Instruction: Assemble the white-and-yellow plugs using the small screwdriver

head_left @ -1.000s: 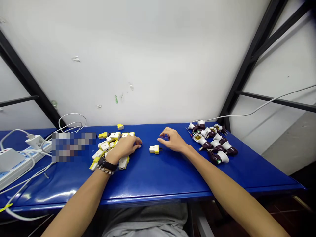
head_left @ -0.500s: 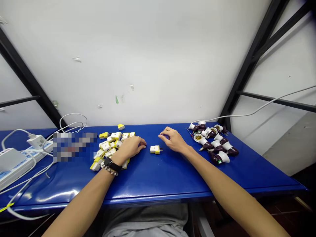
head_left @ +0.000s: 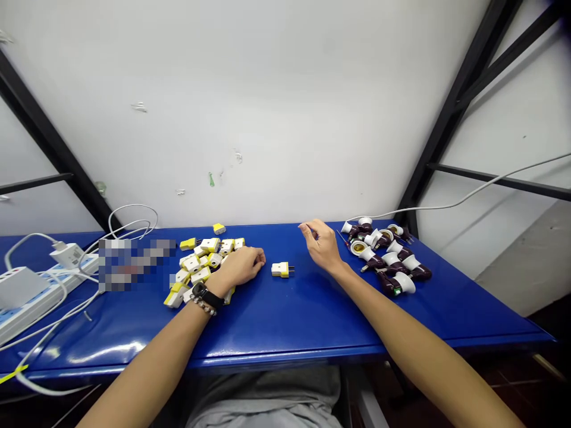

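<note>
On the blue table, my left hand [head_left: 243, 266] rests with curled fingers at the right side of a pile of white-and-yellow plugs [head_left: 193, 263]; its palm is hidden. A single white-and-yellow plug [head_left: 280, 270] lies between my hands, its two prongs pointing right, touched by neither. Raised above the table, my right hand [head_left: 322, 242] has its thumb and fingers drawn together; anything inside them is too small or hidden to see. To its right is a heap of dark purple and white lamp holders [head_left: 392, 261]. A thin screwdriver [head_left: 343, 239] lies at that heap's left edge.
A white power strip [head_left: 49, 294] with chargers and looping white cables [head_left: 53, 324] occupies the left end. One yellow-and-white plug [head_left: 219, 228] sits apart near the wall. Black metal frame posts [head_left: 441, 125] slant at both sides. A white cable runs behind the lamp holders.
My right hand has moved right and slightly up, away from the single plug. My left hand has barely shifted, and the plug stays in place.
</note>
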### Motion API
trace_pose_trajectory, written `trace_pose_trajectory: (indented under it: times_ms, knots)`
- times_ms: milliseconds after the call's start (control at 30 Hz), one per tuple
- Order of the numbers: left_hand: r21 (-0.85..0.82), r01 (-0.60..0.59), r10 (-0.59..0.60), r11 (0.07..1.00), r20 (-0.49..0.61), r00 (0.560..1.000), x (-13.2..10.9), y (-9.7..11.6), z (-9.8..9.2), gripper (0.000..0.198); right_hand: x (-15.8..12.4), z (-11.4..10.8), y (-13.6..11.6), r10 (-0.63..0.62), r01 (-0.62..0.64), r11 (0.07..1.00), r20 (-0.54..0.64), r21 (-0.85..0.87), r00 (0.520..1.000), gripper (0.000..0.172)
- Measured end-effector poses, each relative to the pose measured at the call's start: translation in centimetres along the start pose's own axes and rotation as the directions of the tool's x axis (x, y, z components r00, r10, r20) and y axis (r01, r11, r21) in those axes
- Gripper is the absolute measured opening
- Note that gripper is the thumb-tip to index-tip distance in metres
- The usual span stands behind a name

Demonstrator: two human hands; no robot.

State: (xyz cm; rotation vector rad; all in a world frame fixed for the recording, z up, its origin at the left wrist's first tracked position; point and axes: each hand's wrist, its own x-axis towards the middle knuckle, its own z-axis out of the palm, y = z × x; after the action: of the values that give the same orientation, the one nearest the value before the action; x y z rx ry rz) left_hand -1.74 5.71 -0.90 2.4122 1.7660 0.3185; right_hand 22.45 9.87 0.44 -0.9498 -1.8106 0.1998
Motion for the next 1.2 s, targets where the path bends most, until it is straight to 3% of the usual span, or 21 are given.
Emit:
trace_pose_trajectory:
  times_ms: [67, 167, 267, 400, 533, 733, 900, 1200]
  knots:
    - [-0.001, -0.023, 0.023, 1.000, 0.007, 1.000, 0.0, -0.1, 0.3, 0.020, 0.1, 0.1, 0.1, 0.047, -0.046, 0.998, -0.015, 0.052, 0.999, 0.041]
    - [0.007, -0.087, 0.087, 0.996, -0.038, 0.995, 0.0, -0.5, 0.7, 0.026, 0.4, 0.1, 0.0, 0.204, -0.196, 0.944, -0.002, 0.264, 0.979, 0.047]
    - [-0.052, -0.138, 0.131, 0.989, -0.116, 0.984, 0.1, -0.9, 0.8, 0.032, 0.7, 0.2, -0.1, 0.363, -0.350, 0.804, 0.070, 0.481, 0.929, 0.053]
    - [-0.170, -0.173, 0.148, 0.970, -0.146, 0.978, 0.4, -1.1, 0.4, 0.027, 0.9, 0.3, -0.1, 0.460, -0.446, 0.638, 0.154, 0.627, 0.874, 0.054]
    - [-0.185, -0.179, 0.157, 0.966, -0.127, 0.979, 0.4, -0.8, 0.0, 0.024, 0.8, 0.4, -0.1, 0.489, -0.480, 0.555, 0.200, 0.679, 0.849, 0.050]
    - [-0.395, -0.201, 0.094, 0.896, -0.274, 0.957, 0.0, 0.8, 0.0, 0.025, 0.6, 0.8, -0.3, 0.525, -0.540, 0.434, 0.284, 0.721, 0.802, 0.040]
    - [-0.490, -0.161, -0.004, 0.857, -0.317, 0.948, -0.1, 1.7, 0.2, 0.025, 0.6, 1.0, -0.3, 0.536, -0.563, 0.402, 0.313, 0.722, 0.784, 0.036]
    - [-0.464, -0.171, -0.013, 0.869, -0.368, 0.930, 0.1, 1.4, 0.4, 0.022, 0.4, 1.0, -0.5, 0.516, -0.576, 0.402, 0.344, 0.712, 0.784, 0.037]
